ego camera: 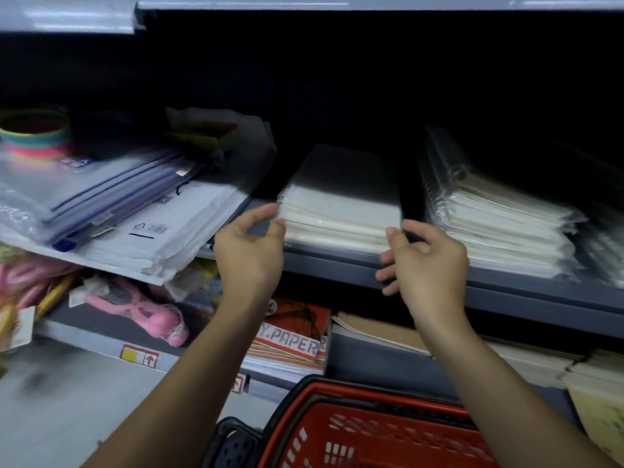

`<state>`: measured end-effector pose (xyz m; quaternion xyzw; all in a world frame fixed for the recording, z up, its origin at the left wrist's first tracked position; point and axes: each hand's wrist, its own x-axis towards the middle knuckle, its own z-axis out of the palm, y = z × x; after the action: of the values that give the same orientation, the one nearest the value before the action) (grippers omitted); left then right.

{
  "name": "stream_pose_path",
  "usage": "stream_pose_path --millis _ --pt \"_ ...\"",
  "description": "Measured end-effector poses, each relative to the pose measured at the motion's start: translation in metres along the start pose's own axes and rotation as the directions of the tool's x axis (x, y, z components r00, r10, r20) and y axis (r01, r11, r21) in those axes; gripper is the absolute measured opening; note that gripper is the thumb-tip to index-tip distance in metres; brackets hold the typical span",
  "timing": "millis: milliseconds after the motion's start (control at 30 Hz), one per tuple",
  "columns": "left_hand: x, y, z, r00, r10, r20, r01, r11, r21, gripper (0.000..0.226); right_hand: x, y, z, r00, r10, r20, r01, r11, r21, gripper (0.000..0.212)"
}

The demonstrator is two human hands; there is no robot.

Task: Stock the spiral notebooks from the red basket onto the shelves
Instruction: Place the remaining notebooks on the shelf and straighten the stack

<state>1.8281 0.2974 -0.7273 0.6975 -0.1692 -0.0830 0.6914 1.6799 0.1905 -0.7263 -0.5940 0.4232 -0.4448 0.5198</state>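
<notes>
A stack of white spiral notebooks (341, 204) in clear wrap lies on the grey shelf (506, 292), spirals on the left. My left hand (250, 251) touches the stack's front left corner with thumb and fingertips. My right hand (425, 261) touches its front right corner the same way. Neither hand wraps around the stack. A second, taller stack of spiral notebooks (499, 217) sits just to the right. The red basket (371, 430) stands below between my forearms; what I see of its inside holds no notebooks.
Zip pouches and white envelopes (111, 214) overhang the shelf at left, with coloured tape rolls (37, 136) behind. The lower shelf holds pink items (141, 309), a paper pad pack (293, 336) and brown-covered books (388, 332). The shelf's back is dark.
</notes>
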Motion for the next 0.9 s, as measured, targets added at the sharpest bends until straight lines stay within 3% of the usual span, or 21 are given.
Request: stream_pose_path --millis 267,367,467,567,633,700,767,833,900 --pt "-0.065 -0.001 -0.02 0.984 -0.087 0.157 0.087 0.996 0.007 0.012 -0.053 0.029 -0.046 0.982 -0.002 0.19 0.03 0.989 -0.142 0.017" --pt "-0.101 -0.031 -0.025 0.958 -0.19 0.216 0.183 0.982 0.052 0.011 -0.077 0.065 -0.076 0.953 0.102 0.284 -0.027 0.966 -0.256 0.01" --pt "-0.142 -0.072 -0.029 0.885 -0.373 0.278 0.34 0.926 0.161 0.011 -0.102 0.107 -0.107 0.881 0.315 0.352 -0.146 0.89 -0.431 0.008" --pt "-0.176 -0.112 -0.029 0.77 -0.552 0.32 0.462 0.828 0.318 0.011 -0.123 0.156 -0.134 0.757 0.576 0.307 -0.367 0.765 -0.53 0.017" --pt "-0.185 -0.138 -0.029 0.71 -0.618 0.337 0.479 0.775 0.412 0.025 -0.139 0.184 -0.149 0.692 0.681 0.239 -0.479 0.681 -0.554 0.026" --pt "-0.192 -0.166 -0.03 0.69 -0.657 0.305 0.467 0.726 0.505 0.03 -0.16 0.208 -0.16 0.605 0.785 0.132 -0.633 0.574 -0.519 0.028" --pt "-0.198 -0.186 -0.032 0.699 -0.662 0.27 0.369 0.659 0.656 0.024 -0.181 0.225 -0.159 0.501 0.862 0.071 -0.756 0.477 -0.448 0.024" --pt "-0.204 -0.195 -0.033 0.662 -0.694 0.283 0.306 0.595 0.743 0.022 -0.192 0.24 -0.152 0.496 0.867 0.041 -0.766 0.46 -0.448 0.028" --pt "-0.21 -0.199 -0.034 0.571 -0.749 0.335 0.259 0.552 0.793 0.012 -0.195 0.249 -0.147 0.525 0.851 0.01 -0.741 0.463 -0.486 0.033"
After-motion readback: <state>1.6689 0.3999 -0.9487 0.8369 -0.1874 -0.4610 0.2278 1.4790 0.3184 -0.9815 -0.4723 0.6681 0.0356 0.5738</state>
